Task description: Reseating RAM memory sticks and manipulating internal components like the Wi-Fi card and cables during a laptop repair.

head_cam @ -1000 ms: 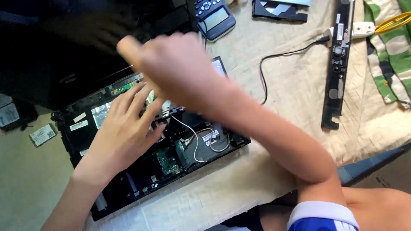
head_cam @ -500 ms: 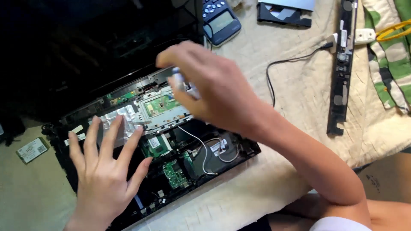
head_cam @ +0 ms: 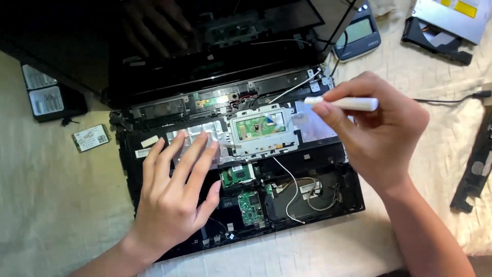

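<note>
The right hand (head_cam: 382,136) pinches a slim white plastic tool (head_cam: 342,103) between thumb and forefinger, the other fingers curled under it. The tool's long axis lies almost level across the view, its rounded tip pointing left toward the touchpad board (head_cam: 262,128), which sits just left of the fingertips without touching them. The tool's rear end is hidden inside the hand, so its full length cannot be told.

The left hand (head_cam: 174,197) lies flat with fingers spread wide, holding nothing, pressing on the silver foil panel (head_cam: 197,134) of an opened black laptop base (head_cam: 241,169). Right of those fingers are a small green memory module (head_cam: 237,175) and, below it, a green wireless card (head_cam: 250,207). A white wire (head_cam: 291,192) curves from under the touchpad board down past an empty bay (head_cam: 312,197) with loose grey cables.

Beyond both hands' fingertips the dark laptop screen (head_cam: 169,41) stands open; only dim reflections show in it. On the cloth-covered worktop (head_cam: 56,205), left of the left hand, lies a small loose circuit card (head_cam: 91,137) and a black tray (head_cam: 48,95) with two pale compartments, contents unclear. Above the right hand sit a handheld meter (head_cam: 359,32) and an optical drive (head_cam: 448,20), cut off by the frame. A black trim strip (head_cam: 476,169) runs off the right edge.
</note>
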